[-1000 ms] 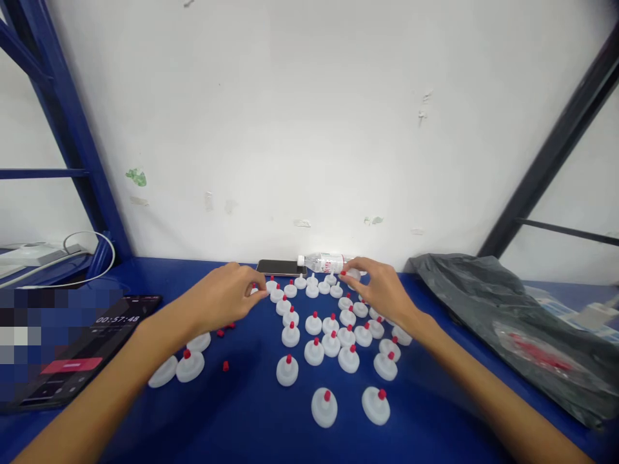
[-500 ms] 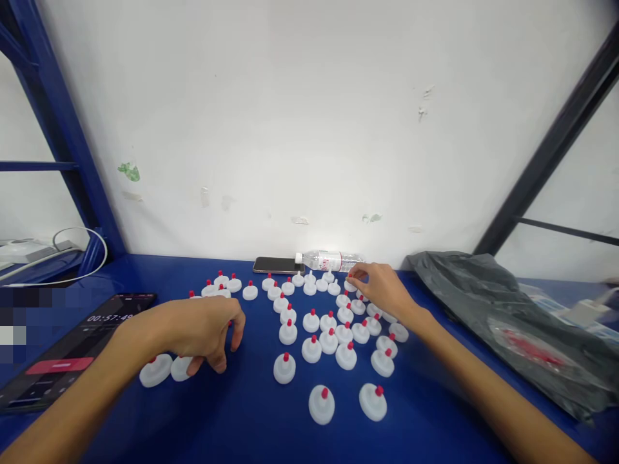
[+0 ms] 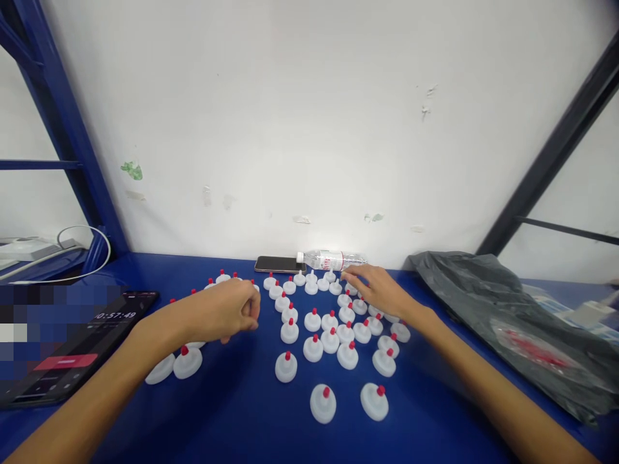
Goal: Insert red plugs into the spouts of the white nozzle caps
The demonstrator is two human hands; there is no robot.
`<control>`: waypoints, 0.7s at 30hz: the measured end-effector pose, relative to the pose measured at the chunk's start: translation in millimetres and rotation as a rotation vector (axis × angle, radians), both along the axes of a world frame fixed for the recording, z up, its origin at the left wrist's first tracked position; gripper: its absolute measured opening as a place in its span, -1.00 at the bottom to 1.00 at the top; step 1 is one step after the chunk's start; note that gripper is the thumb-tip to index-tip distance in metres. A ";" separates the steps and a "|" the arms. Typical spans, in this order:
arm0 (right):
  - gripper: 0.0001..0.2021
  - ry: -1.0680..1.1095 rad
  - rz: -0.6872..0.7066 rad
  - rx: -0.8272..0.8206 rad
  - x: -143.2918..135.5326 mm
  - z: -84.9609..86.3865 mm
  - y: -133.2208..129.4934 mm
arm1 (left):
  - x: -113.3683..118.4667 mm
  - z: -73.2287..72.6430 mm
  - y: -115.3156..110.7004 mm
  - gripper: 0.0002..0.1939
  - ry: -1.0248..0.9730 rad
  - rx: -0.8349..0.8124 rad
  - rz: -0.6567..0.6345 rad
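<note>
My left hand (image 3: 229, 314) hovers over the left group of white round caps with red tips (image 3: 187, 362), several of them partly hidden behind it. Its fingers are curled and pressed together; what they may hold is hidden. At the back right, my right hand (image 3: 380, 290) reaches over other caps, with thumb and forefinger close together beside a white cap (image 3: 351, 289). I cannot make out anything between those fingertips. To their left stand several white caps with bare spouts (image 3: 311, 285). Many red-tipped caps (image 3: 313, 348) stand upright in the middle.
A dark phone (image 3: 279, 264) and a clear bottle (image 3: 331, 260) lie along the wall. At left lies a larger phone showing a timer (image 3: 91, 335). A grey plastic bag (image 3: 483, 303) with a pouch of red pieces (image 3: 529, 345) covers the right side of the blue table (image 3: 251, 425).
My left hand has risen and moved right, away from the near left caps, its fingers drawing together. My right hand's fingertips have shifted slightly left. The view has moved a little.
</note>
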State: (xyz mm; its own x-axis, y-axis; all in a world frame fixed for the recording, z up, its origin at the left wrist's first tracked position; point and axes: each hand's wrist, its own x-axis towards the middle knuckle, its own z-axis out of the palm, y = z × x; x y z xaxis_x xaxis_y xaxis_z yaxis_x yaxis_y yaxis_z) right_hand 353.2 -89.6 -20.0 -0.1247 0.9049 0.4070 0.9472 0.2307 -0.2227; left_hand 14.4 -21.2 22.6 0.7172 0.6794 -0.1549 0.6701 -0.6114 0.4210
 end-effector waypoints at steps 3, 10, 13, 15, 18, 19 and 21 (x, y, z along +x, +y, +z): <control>-0.62 -0.030 0.101 -0.017 -5.0 -1.0 -1.1 | 8.2 3.3 6.2 -0.85 -0.143 0.313 0.010; -0.67 -0.036 0.111 0.080 -6.1 0.5 -3.3 | 8.0 -0.2 10.2 -0.80 -0.304 0.700 -0.023; -0.71 -0.023 0.109 0.130 -15.7 4.2 -7.3 | 10.4 -4.7 10.5 -0.76 -0.373 0.816 -0.072; -0.75 -0.023 0.138 0.152 -27.3 6.9 -11.7 | 16.8 -6.3 12.6 -0.74 -0.425 0.871 -0.116; -0.76 -0.071 0.217 0.182 -46.5 10.8 -19.7 | 30.8 -9.3 17.4 -0.76 -0.522 0.815 -0.193; -0.76 -0.096 0.242 0.196 -51.9 11.7 -22.2 | 35.3 -11.1 18.2 -0.78 -0.563 0.757 -0.202; -0.77 -0.141 0.272 0.213 -60.3 12.6 -26.3 | 41.6 -15.8 16.9 -0.82 -0.652 0.623 -0.163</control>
State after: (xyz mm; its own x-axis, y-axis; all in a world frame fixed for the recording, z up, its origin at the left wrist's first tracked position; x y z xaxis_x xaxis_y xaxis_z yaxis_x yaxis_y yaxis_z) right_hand 292.9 -116.0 -7.4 -0.4174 0.7274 0.5447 0.8626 0.5057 -0.0144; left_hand 56.0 -4.3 6.8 0.6283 0.3871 0.6748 0.3014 -0.9208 0.2477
